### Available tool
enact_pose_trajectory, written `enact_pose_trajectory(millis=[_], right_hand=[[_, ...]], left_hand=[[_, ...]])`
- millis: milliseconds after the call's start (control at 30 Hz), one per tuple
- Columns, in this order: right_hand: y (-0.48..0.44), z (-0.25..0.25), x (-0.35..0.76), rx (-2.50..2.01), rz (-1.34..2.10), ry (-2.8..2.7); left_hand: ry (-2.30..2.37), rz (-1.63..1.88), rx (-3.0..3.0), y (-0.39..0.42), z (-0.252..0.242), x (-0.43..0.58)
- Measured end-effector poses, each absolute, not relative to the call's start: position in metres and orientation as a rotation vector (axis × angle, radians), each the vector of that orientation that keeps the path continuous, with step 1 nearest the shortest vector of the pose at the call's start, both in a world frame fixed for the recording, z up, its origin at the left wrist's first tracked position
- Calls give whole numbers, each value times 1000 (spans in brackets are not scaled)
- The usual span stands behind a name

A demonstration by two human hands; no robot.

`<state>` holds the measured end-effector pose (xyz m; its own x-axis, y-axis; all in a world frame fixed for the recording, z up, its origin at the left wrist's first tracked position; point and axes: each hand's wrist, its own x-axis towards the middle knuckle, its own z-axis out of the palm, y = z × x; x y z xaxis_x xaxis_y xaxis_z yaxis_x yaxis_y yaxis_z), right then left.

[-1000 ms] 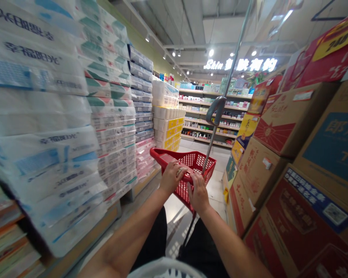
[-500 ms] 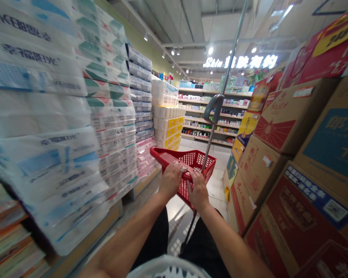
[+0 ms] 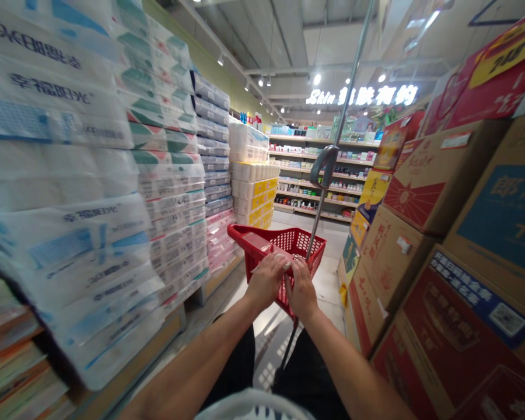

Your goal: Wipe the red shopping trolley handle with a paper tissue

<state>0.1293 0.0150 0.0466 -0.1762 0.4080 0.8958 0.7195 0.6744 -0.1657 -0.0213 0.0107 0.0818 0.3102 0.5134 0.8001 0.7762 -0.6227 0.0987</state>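
Left hand (image 3: 266,281), right hand (image 3: 302,293) hold basket (image 3: 298,241), aisle (image 3: 291,222) open

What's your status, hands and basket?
Left hand and right hand grip red basket near rim. Handle raised. Tissue packs close left, cardboard boxes close right.

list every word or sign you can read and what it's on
"Skin", then Chinese characters: lit sign at the back.
"幸福阳光": tissue packs, left.
"郎", cut off: blue box panel, right.
Too blurred or small: yellow tag, red box label, shelf goods.
Nothing legible: basket.
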Motion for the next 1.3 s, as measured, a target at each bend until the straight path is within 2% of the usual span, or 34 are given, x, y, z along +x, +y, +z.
enact_pose_trajectory(millis=[233,433,633,833,1000,1200,1300], right_hand=[[15,47,131,-896,-372,-1834],[16,46,131,-899,-363,-1803],[17,46,131,-898,-380,-1830],[17,44,132,-903,-376,-1820],[16,47,134,-914,-367,-1841],[17,44,134,-895,-367,-1815],[17,45,134,-897,-367,-1819]], left_hand=[[-1342,-1279,-2124,19,90,-29],[-1182,-1228,-2262,12,85,-18],[-1330,-1299,-2137,18,88,-24],[-1172,-1198,-2278,10,85,-15],[-1326,-1209,-2143,19,88,-20],[-1199,-1130,-2239,13,86,-14],[-1281,-1174,-2210,15,89,-19]])
